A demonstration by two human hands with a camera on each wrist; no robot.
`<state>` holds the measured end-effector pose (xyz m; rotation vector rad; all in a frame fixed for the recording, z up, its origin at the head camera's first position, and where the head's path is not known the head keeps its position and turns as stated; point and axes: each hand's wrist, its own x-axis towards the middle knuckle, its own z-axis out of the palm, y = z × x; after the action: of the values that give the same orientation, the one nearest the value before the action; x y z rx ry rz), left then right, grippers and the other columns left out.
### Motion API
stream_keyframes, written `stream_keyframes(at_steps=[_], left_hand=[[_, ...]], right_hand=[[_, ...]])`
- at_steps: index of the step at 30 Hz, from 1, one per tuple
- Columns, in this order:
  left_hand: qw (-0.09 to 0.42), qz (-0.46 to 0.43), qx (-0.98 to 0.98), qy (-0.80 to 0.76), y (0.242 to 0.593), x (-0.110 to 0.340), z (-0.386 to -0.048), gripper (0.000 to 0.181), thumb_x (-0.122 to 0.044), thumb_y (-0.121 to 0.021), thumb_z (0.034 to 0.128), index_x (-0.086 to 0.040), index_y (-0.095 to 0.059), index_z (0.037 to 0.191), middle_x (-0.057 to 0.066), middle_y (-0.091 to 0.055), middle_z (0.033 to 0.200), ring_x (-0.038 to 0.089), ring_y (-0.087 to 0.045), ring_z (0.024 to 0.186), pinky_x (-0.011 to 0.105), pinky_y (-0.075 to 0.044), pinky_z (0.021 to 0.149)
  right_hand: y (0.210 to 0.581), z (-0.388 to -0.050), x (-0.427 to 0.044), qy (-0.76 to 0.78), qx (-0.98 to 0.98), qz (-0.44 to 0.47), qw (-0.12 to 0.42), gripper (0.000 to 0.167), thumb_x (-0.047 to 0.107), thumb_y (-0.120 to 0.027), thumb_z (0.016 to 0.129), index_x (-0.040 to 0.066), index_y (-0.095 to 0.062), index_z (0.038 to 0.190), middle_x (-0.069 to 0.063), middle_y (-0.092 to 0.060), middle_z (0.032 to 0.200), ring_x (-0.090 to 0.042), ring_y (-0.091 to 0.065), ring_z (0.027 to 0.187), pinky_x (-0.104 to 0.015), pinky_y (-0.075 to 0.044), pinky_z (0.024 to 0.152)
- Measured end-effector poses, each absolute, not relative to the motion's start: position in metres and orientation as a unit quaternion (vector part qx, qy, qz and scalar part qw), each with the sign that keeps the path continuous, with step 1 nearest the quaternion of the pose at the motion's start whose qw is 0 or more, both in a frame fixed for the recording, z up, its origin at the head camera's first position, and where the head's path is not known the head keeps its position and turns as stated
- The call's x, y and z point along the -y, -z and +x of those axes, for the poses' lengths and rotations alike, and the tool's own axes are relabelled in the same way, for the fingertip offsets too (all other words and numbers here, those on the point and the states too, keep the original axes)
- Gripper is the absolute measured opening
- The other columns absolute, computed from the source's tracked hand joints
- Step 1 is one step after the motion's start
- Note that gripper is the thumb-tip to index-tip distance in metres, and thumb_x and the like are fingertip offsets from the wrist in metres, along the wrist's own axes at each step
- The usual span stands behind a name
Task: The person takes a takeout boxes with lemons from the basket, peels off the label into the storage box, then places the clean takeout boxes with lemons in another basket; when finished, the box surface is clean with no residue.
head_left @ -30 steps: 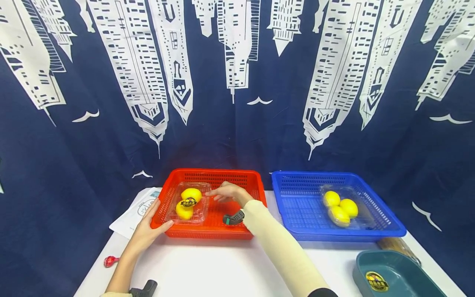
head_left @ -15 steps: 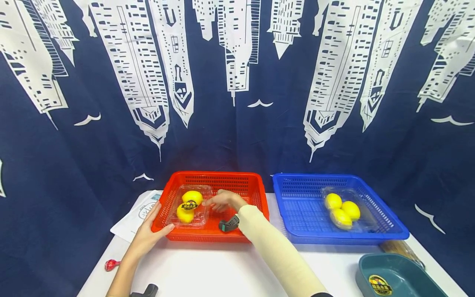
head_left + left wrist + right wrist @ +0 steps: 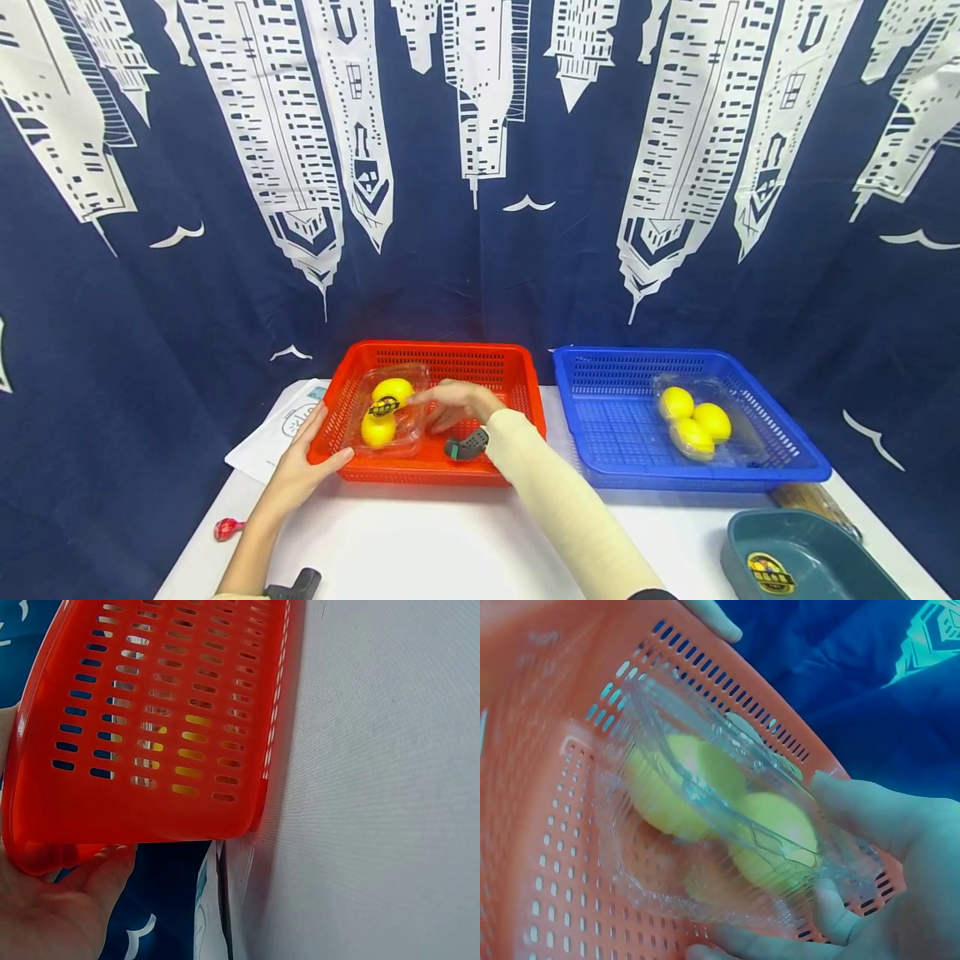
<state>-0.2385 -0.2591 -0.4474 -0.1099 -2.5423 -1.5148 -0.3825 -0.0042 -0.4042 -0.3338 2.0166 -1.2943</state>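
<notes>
A red plastic basket (image 3: 420,473) stands on the white table. My left hand (image 3: 295,477) holds its front left corner, with the thumb on the front rim and the fingers along the left side; the left wrist view shows fingers under the rim. Inside the basket is a clear plastic box (image 3: 742,817) with yellow lemons (image 3: 392,390) and a dark label. My right hand (image 3: 461,402) reaches into the basket and pinches the box's right edge between thumb and fingers. The box looks slightly tilted, its right side raised.
A blue basket (image 3: 581,479) on the right holds another clear box with lemons. Front right stands a teal tub (image 3: 757,542) with a round sticker, a brown item (image 3: 813,504) behind it. A red lollipop (image 3: 227,528) and a printed white bag (image 3: 258,442) lie at left.
The right hand has moved from beside the plastic box onto its right edge, and the box has tilted a little, with its right side up. The left hand stays on the red basket's corner.
</notes>
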Motion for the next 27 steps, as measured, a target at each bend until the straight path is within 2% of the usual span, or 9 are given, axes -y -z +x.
stream_keyframes(at_steps=[6,12,19,27], left_hand=[[0.094,-0.040,0.853,0.511,0.4472,0.2594,-0.2381,0.093,-0.027,-0.074,0.0836,-0.001,-0.020,0.154,0.016,-0.014,0.164,0.039,-0.009,0.151,0.066,-0.011,0.118],[0.094,-0.045,0.852,0.512,0.4452,0.2594,-0.2376,0.092,-0.024,-0.074,0.0833,-0.002,-0.020,0.154,0.018,-0.014,0.163,0.040,-0.010,0.150,0.065,-0.014,0.118],[0.093,-0.038,0.858,0.504,0.4481,0.2599,-0.2382,0.093,-0.028,-0.074,0.0833,-0.002,-0.020,0.154,0.017,-0.014,0.163,0.040,-0.011,0.150,0.066,-0.014,0.118],[0.097,-0.039,0.862,0.495,0.4456,0.2583,-0.2372,0.093,-0.029,-0.075,0.0829,-0.002,-0.021,0.154,0.018,-0.014,0.163,0.040,-0.010,0.150,0.066,-0.013,0.118]], right_hand=[[0.4038,-0.3823,0.0037,0.538,-0.757,-0.105,0.356,0.054,0.034,-0.070,0.088,0.002,-0.058,0.129,-0.024,-0.068,0.115,-0.038,-0.069,0.105,-0.048,-0.053,0.098],[0.4054,-0.3810,0.0027,0.530,-0.761,-0.106,0.358,0.051,0.038,-0.071,0.086,0.008,-0.062,0.125,-0.019,-0.071,0.112,-0.035,-0.071,0.099,-0.043,-0.056,0.094],[0.4046,-0.3776,0.0012,0.536,-0.763,-0.082,0.351,0.066,0.043,-0.076,0.081,0.001,-0.055,0.127,-0.018,-0.064,0.115,-0.033,-0.072,0.096,-0.042,-0.059,0.089],[0.4040,-0.3784,0.0001,0.546,-0.767,-0.077,0.329,0.066,0.045,-0.076,0.079,0.001,-0.055,0.125,-0.018,-0.063,0.113,-0.031,-0.073,0.092,-0.043,-0.057,0.092]])
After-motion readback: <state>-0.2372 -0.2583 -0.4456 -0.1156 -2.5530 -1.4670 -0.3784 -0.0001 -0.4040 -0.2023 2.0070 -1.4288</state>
